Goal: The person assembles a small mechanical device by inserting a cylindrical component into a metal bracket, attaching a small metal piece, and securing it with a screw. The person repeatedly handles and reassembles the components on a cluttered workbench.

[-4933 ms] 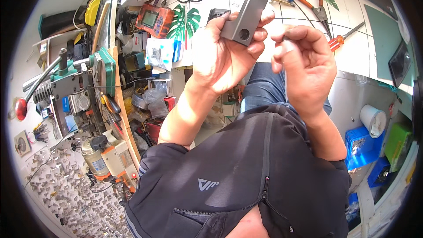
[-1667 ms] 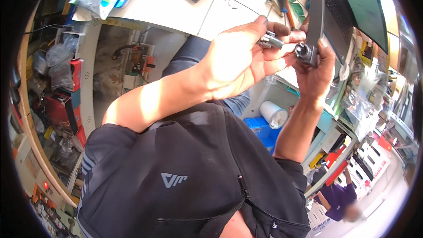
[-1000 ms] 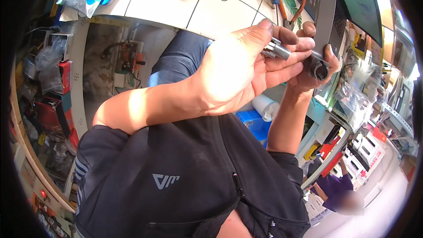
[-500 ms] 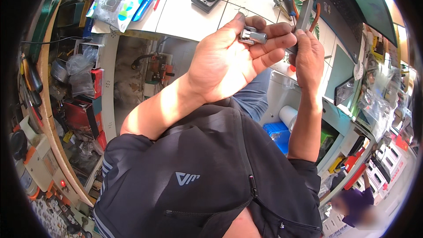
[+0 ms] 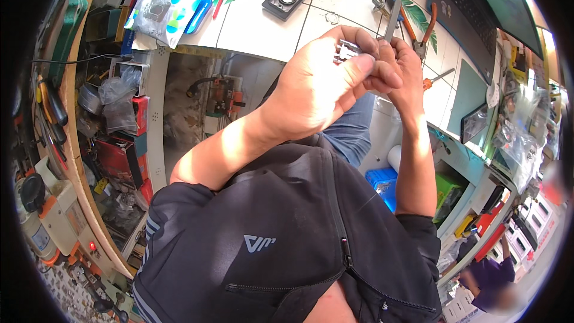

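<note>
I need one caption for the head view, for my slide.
Left hand holding a small metal part beside the right hand, which grips a grey bar, near a laptop.

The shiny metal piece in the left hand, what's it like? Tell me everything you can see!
The metal piece is silvery, smaller than the hand, with bright surfaces and dark gaps. The curled left hand holds it up near the white table. Thumb and fingers cover part of it, so I can't tell its whole shape.
</note>
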Demonstrator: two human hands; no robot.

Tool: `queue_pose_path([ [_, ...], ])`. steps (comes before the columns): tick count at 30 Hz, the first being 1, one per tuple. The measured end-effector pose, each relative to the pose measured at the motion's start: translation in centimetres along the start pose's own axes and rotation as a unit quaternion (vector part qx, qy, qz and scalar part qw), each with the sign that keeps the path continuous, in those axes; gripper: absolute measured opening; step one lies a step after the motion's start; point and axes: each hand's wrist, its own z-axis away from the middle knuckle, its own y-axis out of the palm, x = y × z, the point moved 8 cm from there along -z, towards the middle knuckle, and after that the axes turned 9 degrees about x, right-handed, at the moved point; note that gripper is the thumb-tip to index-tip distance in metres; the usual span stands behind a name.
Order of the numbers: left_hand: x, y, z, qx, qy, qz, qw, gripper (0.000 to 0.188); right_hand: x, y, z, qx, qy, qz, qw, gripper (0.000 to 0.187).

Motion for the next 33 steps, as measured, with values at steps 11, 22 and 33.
queue_pose_path([
  [11,0.0,0.0,0.0,0.002,-0.022,-0.174,0.985,0.018,1.4,0.0,-0.6,-0.027,-0.014,0.078,0.997,0.038],
  [22,0.5,-2.1,0.1,-0.070,-0.009,-0.054,0.996,0.020,4.7,-1.8,5.0,-0.171,-0.247,-0.098,0.949,0.024],
  [33,1.6,-1.7,-0.2,0.004,-0.035,0.139,0.990,0.031,6.9,0.8,6.7,-0.077,-0.212,-0.158,0.961,0.027],
])
